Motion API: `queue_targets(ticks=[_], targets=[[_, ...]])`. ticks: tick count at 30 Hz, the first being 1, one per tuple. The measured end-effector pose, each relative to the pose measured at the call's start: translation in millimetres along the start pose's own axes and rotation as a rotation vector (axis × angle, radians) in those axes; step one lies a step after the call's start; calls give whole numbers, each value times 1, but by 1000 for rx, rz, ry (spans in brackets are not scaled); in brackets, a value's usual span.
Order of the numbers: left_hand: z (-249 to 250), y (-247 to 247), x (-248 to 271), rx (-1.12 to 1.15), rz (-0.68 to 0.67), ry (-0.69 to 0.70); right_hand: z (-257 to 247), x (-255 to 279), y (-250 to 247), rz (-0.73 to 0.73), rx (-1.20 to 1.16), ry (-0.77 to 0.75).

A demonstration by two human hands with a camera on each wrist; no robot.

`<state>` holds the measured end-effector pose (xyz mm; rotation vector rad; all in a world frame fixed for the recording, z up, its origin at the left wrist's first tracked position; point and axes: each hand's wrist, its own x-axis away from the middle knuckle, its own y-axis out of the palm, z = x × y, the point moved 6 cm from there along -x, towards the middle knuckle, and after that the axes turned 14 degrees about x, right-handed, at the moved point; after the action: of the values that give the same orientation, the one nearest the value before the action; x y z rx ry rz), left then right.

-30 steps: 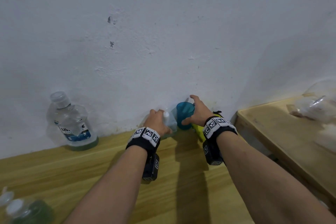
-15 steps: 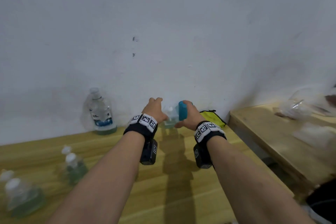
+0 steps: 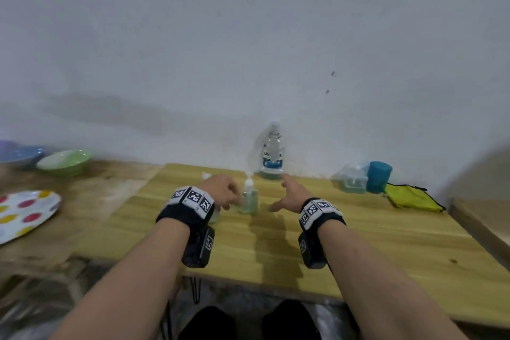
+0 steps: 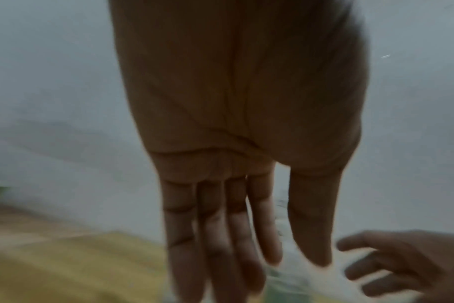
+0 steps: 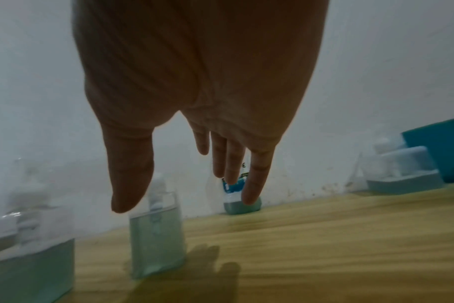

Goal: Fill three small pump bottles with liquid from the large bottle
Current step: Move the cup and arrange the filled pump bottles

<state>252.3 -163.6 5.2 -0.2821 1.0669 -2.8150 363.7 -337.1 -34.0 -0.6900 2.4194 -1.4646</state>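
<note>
The large clear plastic bottle [image 3: 272, 151], its blue-and-white label reading perhaps "LIS…E", stands at the wall on the wooden surface [image 3: 358, 237]. Small green-filled pump bottle [image 3: 249, 197] stands between left hand [image 3: 220, 192] and right hand [image 3: 291, 193], fingers straight, holding nothing.

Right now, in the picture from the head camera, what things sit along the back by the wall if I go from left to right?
Blue bowl → green bowl → big bottle → clear box → blue cup → yellow cloth.
</note>
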Motion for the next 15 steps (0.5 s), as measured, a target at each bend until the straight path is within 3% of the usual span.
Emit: queue_targets(ticks=[2,6,10,15], targets=[[-38,-23,12,-48,-9,-131,-14,-9,14,-44,37,-4],[-89,-58,19,-136,149,-307,-30,-29,28,-91,89,-28],[-108,-56,-3,82,224,-272,-36,-48,39,-108,67,-48],[-107,-32,-36,174,195,-143,-35,-71,48,-47,52,-86]])
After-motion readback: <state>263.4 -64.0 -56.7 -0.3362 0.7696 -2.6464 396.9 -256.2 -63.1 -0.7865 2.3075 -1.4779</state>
